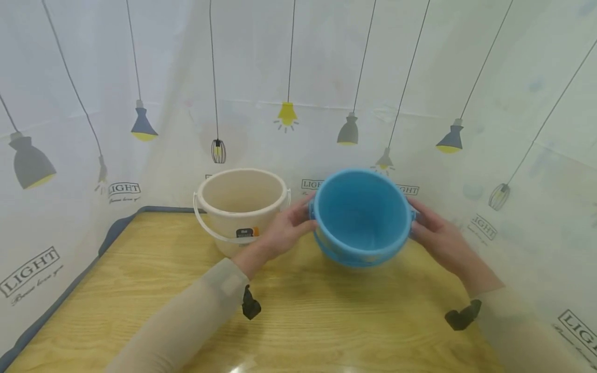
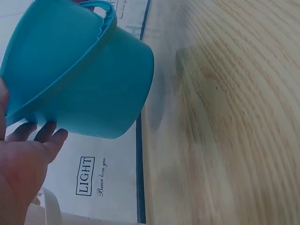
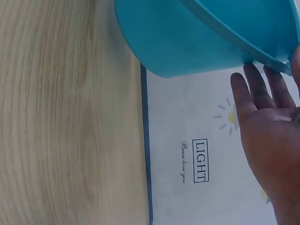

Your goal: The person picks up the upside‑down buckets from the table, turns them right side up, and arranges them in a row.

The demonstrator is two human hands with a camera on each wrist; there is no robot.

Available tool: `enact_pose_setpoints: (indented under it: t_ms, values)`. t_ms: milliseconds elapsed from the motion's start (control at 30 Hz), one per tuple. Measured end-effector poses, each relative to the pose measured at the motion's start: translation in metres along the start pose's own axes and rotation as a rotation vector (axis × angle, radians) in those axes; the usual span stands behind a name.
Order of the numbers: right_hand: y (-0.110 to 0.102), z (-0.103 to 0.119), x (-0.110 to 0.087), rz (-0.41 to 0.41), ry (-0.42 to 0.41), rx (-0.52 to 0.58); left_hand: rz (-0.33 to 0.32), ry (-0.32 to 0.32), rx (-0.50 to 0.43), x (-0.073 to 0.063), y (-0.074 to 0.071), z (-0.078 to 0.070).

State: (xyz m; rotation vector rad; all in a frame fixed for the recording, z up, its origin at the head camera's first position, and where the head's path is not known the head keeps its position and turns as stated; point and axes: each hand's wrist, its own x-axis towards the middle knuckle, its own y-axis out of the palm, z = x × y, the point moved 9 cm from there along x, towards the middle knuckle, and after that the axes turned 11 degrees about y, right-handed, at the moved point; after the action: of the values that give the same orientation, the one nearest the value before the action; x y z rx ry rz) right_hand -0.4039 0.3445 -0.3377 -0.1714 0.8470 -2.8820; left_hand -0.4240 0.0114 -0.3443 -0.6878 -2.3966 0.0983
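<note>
Blue bucket point(image 1: 361, 215) gripped by left hand point(image 1: 284, 230) and right hand point(image 1: 438, 235), axis tilted, mouth toward near edge of surface point(image 1: 317, 321)

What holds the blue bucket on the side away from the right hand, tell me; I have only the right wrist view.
Observer: The left hand holds the blue bucket there, close to the rim.
Operator: Now report what else stands on the table.
Observer: A cream bucket, to the left of the blue one in the head view.
Operator: Tell me how its handle lies, if it has one.
Observer: It has one: the handle hangs down across the bucket's front, on the person's side.
</note>
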Motion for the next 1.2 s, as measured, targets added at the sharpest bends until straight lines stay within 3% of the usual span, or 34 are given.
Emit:
enact_pose_setpoints:
  t_ms: [200,400,700,833,967,1200]
  values:
    - [0.005,0.0,0.005,0.059,-0.04,0.195,-0.08,-0.076,-0.023,0.0,-0.003,0.01]
    - [0.008,-0.003,0.013,0.067,-0.036,0.236,-0.141,-0.14,-0.039,0.004,-0.004,0.017]
    - [0.013,-0.011,0.035,0.103,-0.038,0.333,-0.213,-0.178,-0.141,0.011,0.002,0.033]
    - [0.014,-0.021,0.044,0.102,-0.018,0.392,-0.232,-0.202,-0.145,0.014,0.006,0.042]
    - [0.016,-0.026,0.05,0.092,0.016,0.398,-0.26,-0.241,-0.129,0.015,0.006,0.051]
    - [0.017,-0.03,0.056,0.032,0.109,0.244,-0.292,-0.285,-0.122,0.021,0.001,0.065]
